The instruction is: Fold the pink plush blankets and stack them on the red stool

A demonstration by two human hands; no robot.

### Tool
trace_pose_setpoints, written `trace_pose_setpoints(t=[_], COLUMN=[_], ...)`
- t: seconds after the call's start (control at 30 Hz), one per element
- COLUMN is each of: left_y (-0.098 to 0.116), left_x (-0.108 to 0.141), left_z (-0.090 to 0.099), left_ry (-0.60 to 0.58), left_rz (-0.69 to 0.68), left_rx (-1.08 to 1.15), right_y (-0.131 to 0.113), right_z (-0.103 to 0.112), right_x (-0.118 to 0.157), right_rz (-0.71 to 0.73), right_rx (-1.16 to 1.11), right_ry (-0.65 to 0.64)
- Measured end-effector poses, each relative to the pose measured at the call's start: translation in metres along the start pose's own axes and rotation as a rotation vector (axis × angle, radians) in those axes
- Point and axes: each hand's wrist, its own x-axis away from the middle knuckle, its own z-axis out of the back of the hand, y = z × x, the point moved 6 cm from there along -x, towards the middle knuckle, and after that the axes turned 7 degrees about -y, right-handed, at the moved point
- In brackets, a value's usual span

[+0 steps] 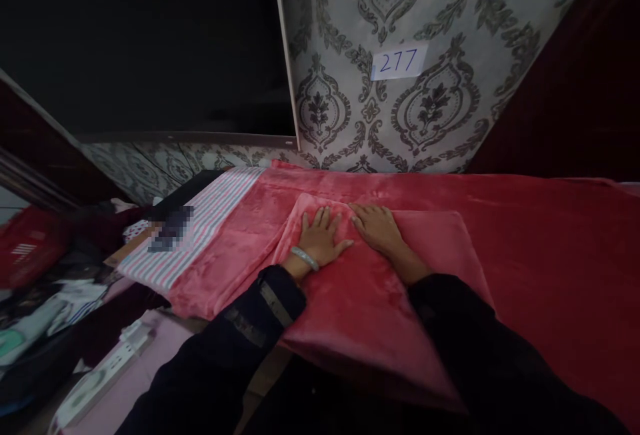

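Fingers of the left hand [320,238] are fanned, the right hand's [377,225] closer together; both rest flat, gripping nothing, on a folded blanket [360,308] atop red cloth [545,255]. Striped cloth [215,221] and power strip [107,371] lie left.

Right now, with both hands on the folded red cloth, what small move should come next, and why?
Perhaps slide the right hand outward over the folded red cloth while the left hand steadies it: both rest flat, and its surface looks uneven.

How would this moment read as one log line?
left hand: palm-down on folded blanket | right hand: palm-down, same blanket | screen: dark
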Motion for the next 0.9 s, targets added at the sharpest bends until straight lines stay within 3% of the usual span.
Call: trace_pose_setpoints(t=[0.13,0.27,0.4,0.5,0.6,0.67,0.77,0.9], left_y=[-0.039,-0.079,-0.095,-0.076,-0.027,0.005,0.03,0.022], left_x=[0.03,0.073,0.108,0.123,0.131,0.134,0.131,0.129], left_z=[0.001,-0.011,-0.012,0.007,0.026,0.029,0.017,-0.01], left_ry=[-0.021,-0.005,0.005,0.081,0.173,0.193,0.158,0.154], left_rz=[0.015,0.039,0.104,0.108,-0.068,-0.189,-0.223,-0.119], left_rx=[-0.016,0.046,0.089,0.068,0.049,0.041,0.024,0.006], right_y=[0.0,0.0,-0.001,-0.007,-0.024,-0.039,-0.051,-0.046], right_z=[0.0,0.0,0.005,0.018,0.032,0.035,0.028,0.008], right_x=[0.0,0.0,-0.001,0.002,0.018,0.037,0.065,0.085], right_rz=[-0.001,-0.002,-0.024,-0.072,-0.023,0.063,0.125,0.112], right_rx=[-0.004,0.001,-0.025,-0.03,0.007,0.026,0.026,0.035], right_ry=[0.008,-0.004,-0.041,-0.077,-0.11,-0.13,-0.14,-0.132])
